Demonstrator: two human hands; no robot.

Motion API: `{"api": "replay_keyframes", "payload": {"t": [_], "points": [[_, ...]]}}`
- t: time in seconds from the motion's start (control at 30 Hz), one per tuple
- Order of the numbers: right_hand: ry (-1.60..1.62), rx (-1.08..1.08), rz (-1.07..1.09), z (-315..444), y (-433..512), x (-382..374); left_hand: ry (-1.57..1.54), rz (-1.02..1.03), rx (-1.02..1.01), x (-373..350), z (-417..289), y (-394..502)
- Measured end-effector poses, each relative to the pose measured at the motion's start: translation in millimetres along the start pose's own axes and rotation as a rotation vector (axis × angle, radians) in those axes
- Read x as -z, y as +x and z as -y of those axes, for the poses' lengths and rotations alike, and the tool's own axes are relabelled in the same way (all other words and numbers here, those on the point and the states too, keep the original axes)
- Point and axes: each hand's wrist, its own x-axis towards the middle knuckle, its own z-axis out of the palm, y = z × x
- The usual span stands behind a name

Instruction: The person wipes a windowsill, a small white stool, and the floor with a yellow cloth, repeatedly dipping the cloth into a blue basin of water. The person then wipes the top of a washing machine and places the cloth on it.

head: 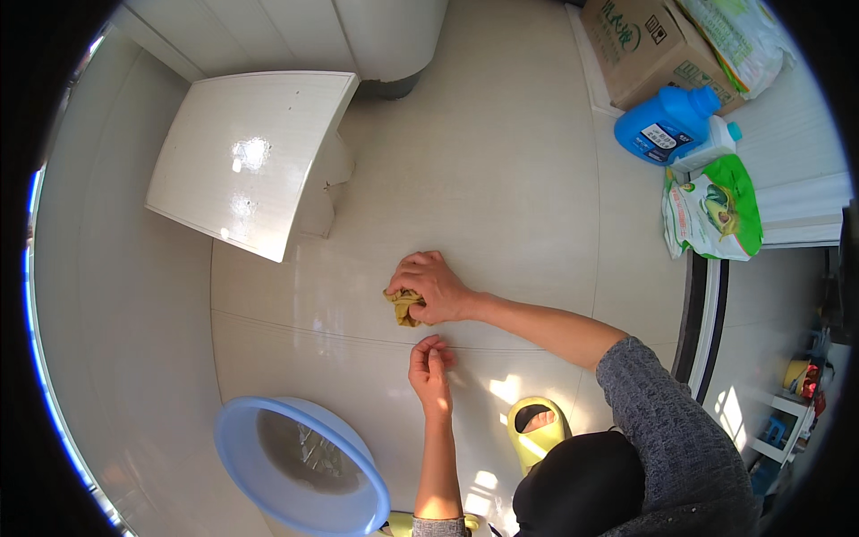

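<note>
My right hand (431, 285) presses a crumpled mustard-yellow cloth (405, 310) against the pale tiled floor (496, 188), its fingers curled over the cloth's far side. Just nearer to me, above a dark joint line in the tiles, hovers my left hand (431, 368). Its fingers are loosely bent and I see nothing held in them. A light blue plastic basin (231, 463) stands to the left of my left forearm, with greyish water (288, 450) inside that reflects light.
A white stool (228, 154) stands at the far left, near a white rounded cabinet or appliance (396, 40). Along the right wall are a cardboard box (624, 54), a blue detergent jug (661, 127), a white bottle (708, 144) and a green-white bag (715, 211). A door track (704, 322) crosses the right.
</note>
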Motion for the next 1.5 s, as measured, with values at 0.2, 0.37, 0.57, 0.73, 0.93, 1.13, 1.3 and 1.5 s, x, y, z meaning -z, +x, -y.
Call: {"api": "replay_keyframes", "payload": {"t": [0.2, 0.37, 0.57, 0.73, 0.93, 1.13, 1.3, 1.5], "points": [[0.508, -0.471, -0.343, 35.3, -36.1, 57.9, -0.044, -0.046, 0.064, 32.3, 8.7, -47.8], [-0.04, -0.388, -0.608, -75.3, 5.7, 141.0, -0.018, -0.103, 0.036, 41.0, 1.8, -38.2], [-0.599, -0.495, -0.499, -76.3, 27.4, 72.3, 0.034, -0.223, 0.064, 28.0, -8.1, -18.5], [-0.474, -0.091, -0.239, 33.7, -28.6, -35.1, -0.002, -0.338, -0.026, 27.5, -0.6, -31.6], [0.177, -0.203, -0.125, 93.4, -80.9, -76.4, -0.028, -0.382, -0.101, 44.5, -15.7, -75.5], [1.9, -0.863, 0.154, 77.4, -50.7, -26.9, 0.053, -0.273, -0.178, 90.9, -101.5, -123.3], [1.906, -0.796, 0.277, 120.2, -0.7, -6.2, 0.073, -0.366, -0.057, 165.3, -168.1, -133.0], [1.695, -0.68, 0.483, 217.0, 41.1, -11.0, 0.209, -0.421, 0.135, 243.5, -201.9, -168.2]]}}
